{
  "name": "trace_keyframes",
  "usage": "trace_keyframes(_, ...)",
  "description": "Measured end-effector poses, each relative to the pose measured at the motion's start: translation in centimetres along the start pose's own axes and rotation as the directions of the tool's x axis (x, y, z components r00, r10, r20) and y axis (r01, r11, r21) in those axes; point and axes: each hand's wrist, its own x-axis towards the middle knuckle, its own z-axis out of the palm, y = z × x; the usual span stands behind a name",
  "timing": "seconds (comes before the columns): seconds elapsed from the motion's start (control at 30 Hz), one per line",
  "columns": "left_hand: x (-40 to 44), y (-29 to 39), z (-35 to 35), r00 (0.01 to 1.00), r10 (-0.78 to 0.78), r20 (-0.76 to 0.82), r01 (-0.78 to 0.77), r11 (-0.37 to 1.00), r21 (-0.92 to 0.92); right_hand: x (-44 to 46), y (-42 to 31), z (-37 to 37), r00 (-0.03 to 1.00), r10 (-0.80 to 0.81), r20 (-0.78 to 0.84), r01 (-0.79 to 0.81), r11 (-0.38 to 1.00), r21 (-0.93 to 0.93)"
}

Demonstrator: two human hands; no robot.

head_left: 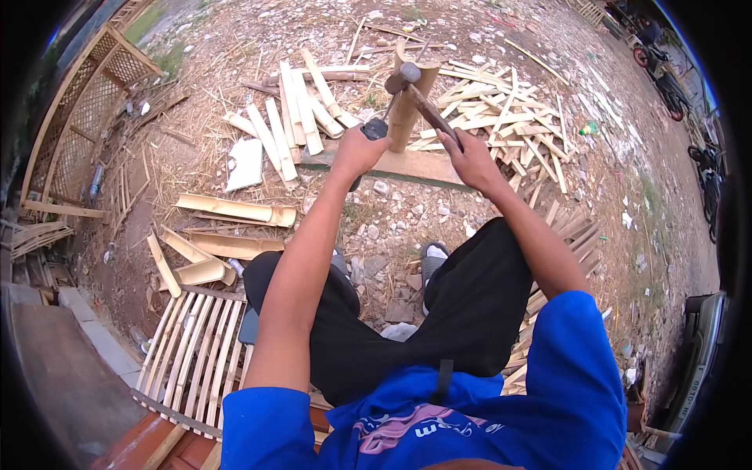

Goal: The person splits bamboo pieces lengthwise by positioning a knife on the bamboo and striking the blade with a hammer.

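A person in a blue shirt [576, 368] grips a hammer [431, 112] with the right hand [474, 163] closed around its handle, its head near the top of an upright bamboo piece [403, 121] at a wooden beam [419, 166]. The left hand [359, 153] is wrapped around a black-handled tool [375, 128] beside the bamboo.

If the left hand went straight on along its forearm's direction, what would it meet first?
Probably the upright bamboo piece, just ahead and slightly to the right of the left hand, though depth is hard to judge from this one view.
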Motion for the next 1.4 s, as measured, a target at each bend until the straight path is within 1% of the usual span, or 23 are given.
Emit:
trace_keyframes(0.03,0.1,-0.3,0.0,0.999,0.036,-0.041,-0.036,0.999,0.005,-0.3,-0.2,0.8,0.996,-0.001,-0.087,0.008,0.997,0.082)
trace_keyframes(0.1,0.2,-1.3,-0.1,1.000,-0.025,0.008,0.025,0.998,0.052,-0.8,-0.1,0.0,0.999,0.036,-0.015,-0.033,0.992,0.125)
trace_keyframes(0.23,1.1,-1.5,-0.7,1.000,0.005,0.011,-0.006,0.998,0.068,-2.3,-0.7,-2.1,0.998,0.062,0.004,-0.062,0.991,0.119)
trace_keyframes(0.3,1.6,-1.8,-0.8,0.999,0.048,-0.021,-0.047,0.998,0.041,-2.5,-1.3,-3.6,0.995,-0.018,-0.100,0.035,0.985,0.168)
trace_keyframes(0.33,1.8,-1.9,-1.1,1.000,0.005,-0.011,-0.005,0.998,0.056,-2.4,-2.4,-5.2,0.995,0.031,-0.098,-0.012,0.982,0.186)
trace_keyframes(0.4,1.2,-0.9,-2.1,0.995,-0.087,0.040,0.082,0.990,0.119,-1.4,-2.5,-7.7,0.979,-0.018,-0.205,0.056,0.982,0.182)
trace_keyframes(0.43,1.4,-0.7,-2.5,0.995,-0.090,0.051,0.083,0.987,0.135,-0.7,-2.4,-8.5,0.972,-0.028,-0.232,0.097,0.951,0.295)
trace_keyframes(0.5,1.2,-0.6,-3.3,0.992,-0.097,0.084,0.086,0.987,0.134,0.4,-2.1,-9.9,0.969,-0.006,-0.249,0.105,0.916,0.386)
trace_keyframes(0.6,1.1,-0.4,-3.8,0.991,-0.105,0.085,0.093,0.986,0.138,1.3,-0.5,-9.1,0.968,0.126,-0.215,-0.020,0.900,0.436)
trace_keyframes(0.7,0.7,0.6,-4.1,0.991,-0.110,0.082,0.099,0.987,0.127,1.8,1.9,-6.1,0.950,0.198,-0.240,-0.140,0.962,0.236)
trace_keyframes(0.77,1.1,0.9,-4.0,0.990,-0.115,0.087,0.104,0.986,0.127,2.0,2.7,-4.7,0.959,0.267,-0.099,-0.246,0.952,0.183)
trace_keyframes(0.8,1.4,0.9,-3.9,0.989,-0.120,0.090,0.107,0.985,0.133,2.4,3.2,-4.0,0.965,0.248,-0.087,-0.238,0.965,0.109)
trace_keyframes(0.9,2.4,0.8,-3.5,0.990,-0.105,0.093,0.094,0.989,0.110,3.2,4.3,-3.2,0.978,0.166,-0.127,-0.157,0.984,0.083)
trace_keyframes(0.93,2.6,0.7,-3.4,0.991,-0.100,0.091,0.092,0.992,0.091,3.1,2.4,-4.7,0.972,0.227,-0.063,-0.217,0.967,0.134)
trace_keyframes(0.97,2.7,0.6,-3.4,0.992,-0.097,0.084,0.089,0.992,0.089,3.0,0.5,-6.0,0.970,0.231,-0.079,-0.213,0.959,0.189)
trace_keyframes(1.03,3.2,0.5,-3.3,0.993,-0.091,0.081,0.083,0.992,0.093,4.2,-0.5,-8.0,0.971,0.132,-0.199,-0.074,0.958,0.276)
trace_keyframes(1.1,3.6,0.6,-3.3,0.990,-0.098,0.097,0.088,0.991,0.101,4.7,-2.3,-10.2,0.964,0.081,-0.255,0.047,0.886,0.462)
trace_keyframes(1.17,3.7,0.9,-3.2,0.989,-0.091,0.113,0.079,0.991,0.104,5.8,-2.3,-10.6,0.928,0.028,-0.371,0.162,0.867,0.471)
trace_keyframes(1.2,3.9,0.7,-3.0,0.991,-0.085,0.105,0.073,0.991,0.116,6.7,-0.7,-10.0,0.928,0.014,-0.371,0.188,0.845,0.501)
trace_keyframes(1.23,4.0,0.5,-2.8,0.992,-0.078,0.097,0.065,0.990,0.127,6.4,-0.1,-8.5,0.934,0.082,-0.349,0.090,0.888,0.450)
trace_keyframes(1.3,3.8,0.7,-2.8,0.993,-0.078,0.084,0.067,0.989,0.133,6.0,3.6,-5.2,0.981,0.119,-0.151,-0.106,0.990,0.093)
trace_keyframes(1.37,3.2,1.8,-3.3,0.992,-0.097,0.081,0.086,0.988,0.128,5.6,7.7,-3.2,0.994,0.102,-0.043,-0.104,0.993,-0.051)
trace_keyframes(1.4,3.4,1.4,-3.7,0.992,-0.111,0.067,0.104,0.989,0.103,5.3,7.7,-3.2,0.987,0.158,0.031,-0.156,0.986,-0.064)
